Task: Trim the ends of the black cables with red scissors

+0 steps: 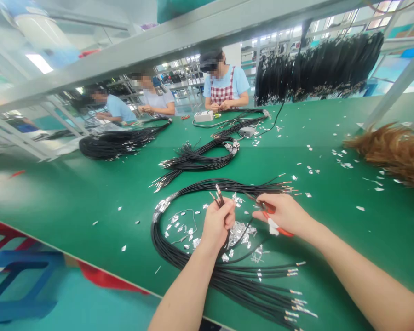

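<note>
My left hand [218, 221] is closed around a few black cables [221, 198], whose stripped, silvery ends point up out of the fist. In my right hand [283, 212] is a pair of orange-handled cutters [282, 231]; their jaws point left, and my fingers partly hide them. A bundle of black cables [158, 236] curves around both hands on the green table, with bare ends fanned out at the lower right and more ends at the upper right. Silvery foil scraps [240, 232] lie in a pile inside the curve, partly behind my left hand.
Further coiled cable bundles [200, 161] and a large black bundle [120, 142] lie beyond. A white box [203, 116] stands near a co-worker [227, 85] across the table. A brown bristly thing [396, 151] sits at the right. Blue stools [20, 285] stand at the lower left.
</note>
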Available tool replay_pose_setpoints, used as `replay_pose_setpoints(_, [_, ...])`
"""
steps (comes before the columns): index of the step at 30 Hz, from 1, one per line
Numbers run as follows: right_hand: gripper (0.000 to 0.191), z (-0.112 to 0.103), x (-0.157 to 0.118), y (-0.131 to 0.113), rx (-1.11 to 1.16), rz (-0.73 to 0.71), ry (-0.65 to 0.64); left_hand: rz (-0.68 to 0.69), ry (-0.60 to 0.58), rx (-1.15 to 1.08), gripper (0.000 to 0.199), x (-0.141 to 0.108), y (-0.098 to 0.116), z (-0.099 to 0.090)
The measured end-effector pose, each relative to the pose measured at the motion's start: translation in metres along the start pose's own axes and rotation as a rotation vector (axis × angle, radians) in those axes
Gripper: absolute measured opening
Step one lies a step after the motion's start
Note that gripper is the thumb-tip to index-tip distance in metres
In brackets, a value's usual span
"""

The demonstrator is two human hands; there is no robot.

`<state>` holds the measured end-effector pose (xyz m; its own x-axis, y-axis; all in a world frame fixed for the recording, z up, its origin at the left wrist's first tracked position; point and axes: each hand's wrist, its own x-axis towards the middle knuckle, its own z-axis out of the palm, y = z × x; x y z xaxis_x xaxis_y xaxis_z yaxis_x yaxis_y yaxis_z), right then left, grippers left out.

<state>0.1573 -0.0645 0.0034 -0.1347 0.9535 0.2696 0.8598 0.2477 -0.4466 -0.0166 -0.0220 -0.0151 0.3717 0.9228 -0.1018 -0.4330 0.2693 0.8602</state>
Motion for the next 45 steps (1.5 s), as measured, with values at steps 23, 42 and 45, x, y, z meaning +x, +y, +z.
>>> replay_pose_setpoints(23, [0.014, -0.008, -0.014, -0.040, -0.788, -0.785, 0.037, -0.295, -0.269, 0.218, 0.028, -0.001, -0.012, 0.009])
replay_pose_setpoints(42, [0.029, 0.002, -0.019, -0.028, 1.354, 0.371, -0.548, 0.054, -0.192, 0.380, 0.016, -0.005, 0.009, -0.003])
replay_pose_setpoints(45, [0.030, 0.014, -0.019, -0.038, 1.357, 0.393, -0.314, 0.088, -0.035, 0.215, 0.014, 0.000, 0.007, -0.004])
